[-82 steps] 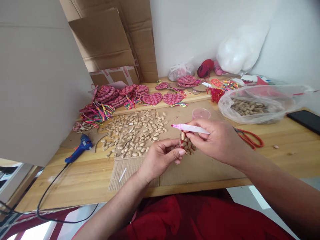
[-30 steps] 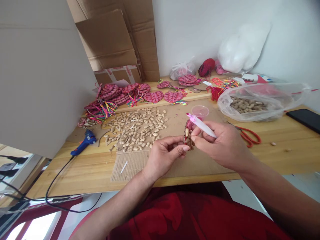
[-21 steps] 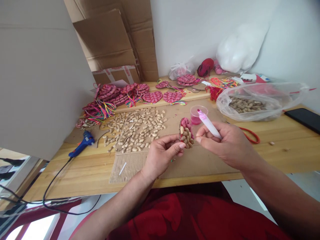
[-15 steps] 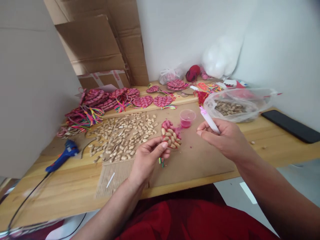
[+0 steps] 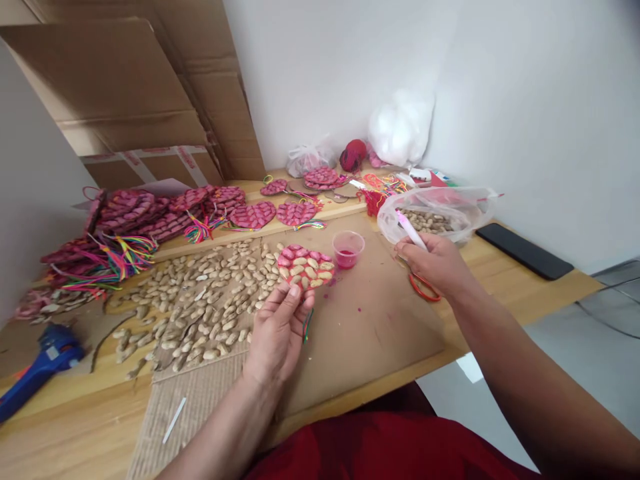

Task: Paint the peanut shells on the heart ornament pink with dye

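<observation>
Marker [image 5: 412,231] slants, tip up-left, in right hand [image 5: 438,264]

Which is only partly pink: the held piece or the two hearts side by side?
The piece in the left hand: its lower peanuts are tan; both hearts look pink throughout.

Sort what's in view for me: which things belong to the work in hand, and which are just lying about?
Seemingly in use:
peanut-covered piece, partly pink, in the left hand
pink-tipped pen, in the right hand
cup with pink in its bottom

Apparently just lying about:
loose peanuts
blue glue gun
black phone
red yarn ball
</observation>
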Demonstrator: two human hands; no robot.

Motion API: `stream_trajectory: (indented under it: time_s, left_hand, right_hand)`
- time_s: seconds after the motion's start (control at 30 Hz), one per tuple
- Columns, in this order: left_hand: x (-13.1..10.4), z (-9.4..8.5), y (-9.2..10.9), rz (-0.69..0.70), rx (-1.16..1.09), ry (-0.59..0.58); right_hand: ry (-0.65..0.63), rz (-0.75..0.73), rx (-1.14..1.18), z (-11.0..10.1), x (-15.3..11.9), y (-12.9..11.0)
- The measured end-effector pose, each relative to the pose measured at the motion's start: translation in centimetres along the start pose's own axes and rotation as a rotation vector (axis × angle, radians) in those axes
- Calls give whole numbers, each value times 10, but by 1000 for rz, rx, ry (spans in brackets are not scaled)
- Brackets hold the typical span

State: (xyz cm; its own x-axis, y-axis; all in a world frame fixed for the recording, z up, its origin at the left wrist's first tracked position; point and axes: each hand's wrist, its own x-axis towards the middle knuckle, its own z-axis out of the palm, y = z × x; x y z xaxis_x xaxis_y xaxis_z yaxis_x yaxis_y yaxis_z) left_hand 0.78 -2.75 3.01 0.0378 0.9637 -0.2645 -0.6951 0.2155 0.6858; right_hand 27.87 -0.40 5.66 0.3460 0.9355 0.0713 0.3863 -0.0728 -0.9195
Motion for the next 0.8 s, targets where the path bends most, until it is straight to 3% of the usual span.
stream_trajectory:
  time_s: [0.33, 0.8]
  left_hand:
    - [1, -8, -10, -75, 4, -67]
    - [8, -17, -11, -118, -4, -60]
  right_hand:
    - [-21, 65, 141, 10, 21, -12]
    - [-451, 240, 655, 5, 30, -18]
